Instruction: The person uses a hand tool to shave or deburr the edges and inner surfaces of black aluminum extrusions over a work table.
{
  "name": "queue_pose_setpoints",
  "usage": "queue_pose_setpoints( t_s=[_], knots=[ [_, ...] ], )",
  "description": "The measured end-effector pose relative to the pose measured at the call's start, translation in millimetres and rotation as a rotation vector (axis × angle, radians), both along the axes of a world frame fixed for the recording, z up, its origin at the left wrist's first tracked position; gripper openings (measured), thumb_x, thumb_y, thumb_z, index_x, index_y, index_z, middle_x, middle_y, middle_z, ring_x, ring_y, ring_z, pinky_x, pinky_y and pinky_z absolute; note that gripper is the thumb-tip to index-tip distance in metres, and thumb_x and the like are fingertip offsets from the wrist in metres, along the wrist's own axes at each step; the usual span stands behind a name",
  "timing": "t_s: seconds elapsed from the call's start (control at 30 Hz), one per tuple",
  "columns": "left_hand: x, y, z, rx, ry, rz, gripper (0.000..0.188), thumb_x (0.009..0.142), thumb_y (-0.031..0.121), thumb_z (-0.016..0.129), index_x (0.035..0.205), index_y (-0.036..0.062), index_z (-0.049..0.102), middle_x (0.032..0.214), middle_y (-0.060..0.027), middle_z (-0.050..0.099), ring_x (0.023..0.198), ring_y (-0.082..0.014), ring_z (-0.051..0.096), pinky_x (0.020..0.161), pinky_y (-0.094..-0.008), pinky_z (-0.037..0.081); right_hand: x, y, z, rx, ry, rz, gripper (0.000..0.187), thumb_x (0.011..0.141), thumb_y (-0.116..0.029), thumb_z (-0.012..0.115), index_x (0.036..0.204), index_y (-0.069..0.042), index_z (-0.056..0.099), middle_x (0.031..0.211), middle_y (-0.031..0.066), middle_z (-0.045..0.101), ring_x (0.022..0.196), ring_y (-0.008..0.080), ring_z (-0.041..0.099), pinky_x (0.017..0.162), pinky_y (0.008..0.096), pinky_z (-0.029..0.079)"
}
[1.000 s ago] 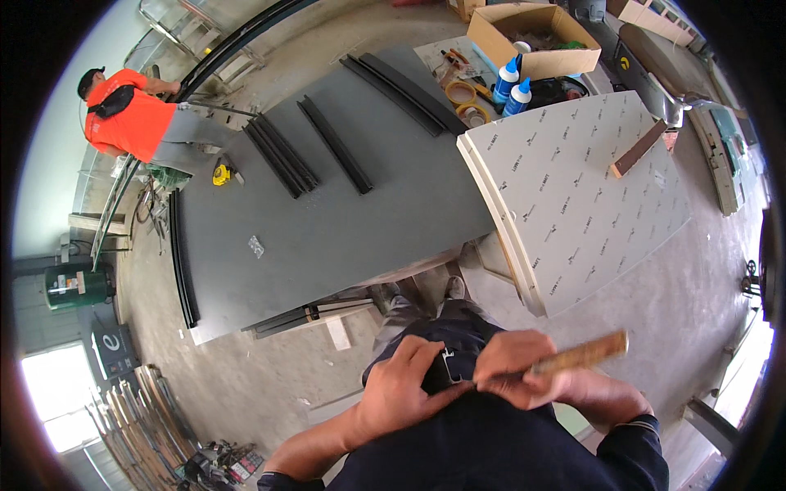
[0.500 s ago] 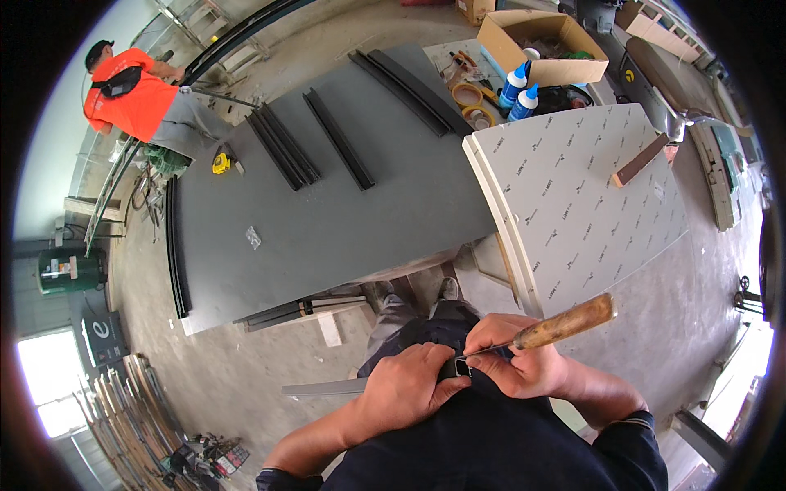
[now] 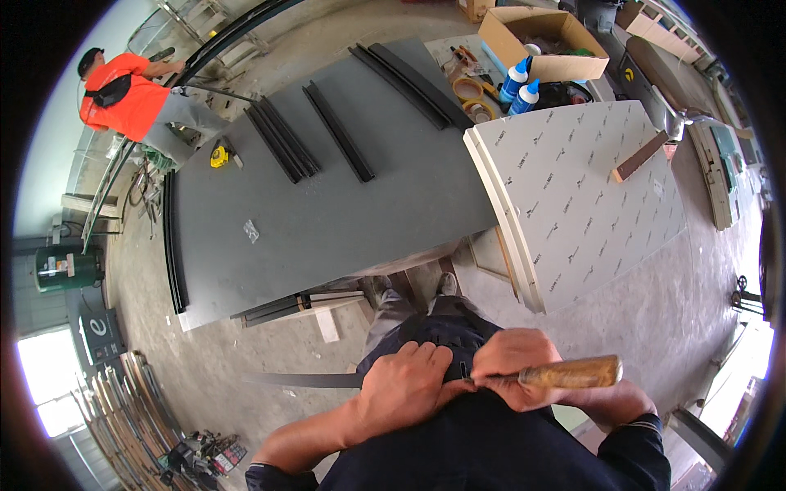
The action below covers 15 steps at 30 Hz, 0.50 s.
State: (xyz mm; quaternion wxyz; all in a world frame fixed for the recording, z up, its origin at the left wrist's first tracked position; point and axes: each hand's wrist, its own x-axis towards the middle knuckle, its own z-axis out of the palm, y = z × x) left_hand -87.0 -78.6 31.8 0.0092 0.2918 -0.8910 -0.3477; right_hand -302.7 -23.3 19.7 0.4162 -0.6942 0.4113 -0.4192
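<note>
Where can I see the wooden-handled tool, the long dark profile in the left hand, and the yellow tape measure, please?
Wooden-handled tool (image 3: pixel 573 372): head view, middle of the handle.
Long dark profile (image 3: pixel 327 380): head view, its protruding left part.
Yellow tape measure (image 3: pixel 219 157): head view, the yellow case.

On your left, a yellow tape measure (image 3: pixel 219 156) lies on the grey desk (image 3: pixel 344 225). On your right, two blue bottles (image 3: pixel 514 83) stand near a cardboard box (image 3: pixel 569 67)
</note>
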Motion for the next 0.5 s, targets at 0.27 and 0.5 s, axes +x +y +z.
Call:
queue_pose_setpoints(
  t_s=[0.27,0.5],
  knots=[
    [4.1,3.0,-5.8,-0.041,0.023,0.007,0.048,0.08,0.049,0.071,0.095,0.0049,0.059,0.08,-0.0092,0.059,0.071,-0.0291,0.062,0.057,-0.0382,0.051,6.7,6.2,-2.2,-0.104,-0.044,0.001,0.019,0.071,0.004,0.075,0.086,-0.005,0.067,0.081,0.0093,0.067,0.069,0.0274,0.066,0.06,0.033,0.052],
    [0.7,1.5,-3.6,0.064,0.179,0.186,0.048,0.078,0.045,0.075,0.093,0.0033,0.057,0.08,-0.0112,0.059,0.069,-0.0325,0.062,0.057,-0.0402,0.05,10.0,-2.4,-0.7,0.046,-0.282,-0.256,0.016,0.076,0.005,0.073,0.089,0.0,0.066,0.082,0.0119,0.067,0.076,0.0257,0.068,0.064,0.0313,0.053]
  ],
)
